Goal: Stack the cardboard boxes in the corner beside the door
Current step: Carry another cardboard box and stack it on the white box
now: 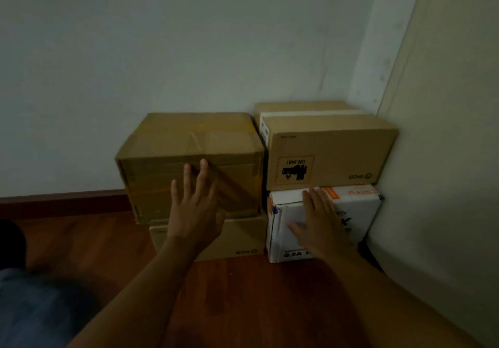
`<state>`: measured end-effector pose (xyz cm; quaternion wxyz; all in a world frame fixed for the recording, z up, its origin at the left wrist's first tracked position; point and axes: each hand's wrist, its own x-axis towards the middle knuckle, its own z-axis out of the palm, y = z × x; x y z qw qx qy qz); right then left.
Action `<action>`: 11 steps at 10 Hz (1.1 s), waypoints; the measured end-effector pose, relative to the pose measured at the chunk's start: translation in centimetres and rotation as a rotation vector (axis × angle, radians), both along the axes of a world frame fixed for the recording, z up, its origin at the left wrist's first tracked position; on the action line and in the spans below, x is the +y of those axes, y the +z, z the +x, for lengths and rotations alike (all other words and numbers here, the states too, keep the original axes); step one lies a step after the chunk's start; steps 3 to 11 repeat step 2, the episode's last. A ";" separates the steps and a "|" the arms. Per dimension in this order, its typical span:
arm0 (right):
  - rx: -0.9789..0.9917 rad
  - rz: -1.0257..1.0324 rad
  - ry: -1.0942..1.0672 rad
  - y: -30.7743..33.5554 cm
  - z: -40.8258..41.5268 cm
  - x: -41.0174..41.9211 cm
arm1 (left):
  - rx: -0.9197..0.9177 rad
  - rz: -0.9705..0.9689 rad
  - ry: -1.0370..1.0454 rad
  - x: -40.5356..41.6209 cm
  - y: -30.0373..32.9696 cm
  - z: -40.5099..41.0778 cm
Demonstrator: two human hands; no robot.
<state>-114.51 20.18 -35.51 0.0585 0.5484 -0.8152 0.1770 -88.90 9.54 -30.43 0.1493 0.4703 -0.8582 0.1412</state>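
Note:
Two stacks of boxes stand in the corner. On the left, a taped brown box point(189, 156) sits on a flat brown box point(237, 239). On the right, a brown box with a black "UN 3481" label point(329, 153) rests on a white box point(359, 212), and another brown box point(302, 107) shows behind it. My left hand point(194, 207) is spread flat against the front of the taped box. My right hand point(318, 223) lies flat with fingers apart on the front of the white box. Neither hand grips anything.
The pale wall point(162, 50) runs behind the boxes with a dark baseboard point(62, 199). The door point(445, 131) stands at the right, close to the right stack. Reddish wooden floor point(243, 293) lies in front. My knee in blue cloth point(32, 307) is at lower left.

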 end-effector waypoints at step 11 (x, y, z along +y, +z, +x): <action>-0.014 -0.014 -0.043 8.2 -1.6 4.7 | 0.068 0.017 -0.197 3.9 7.6 -2.9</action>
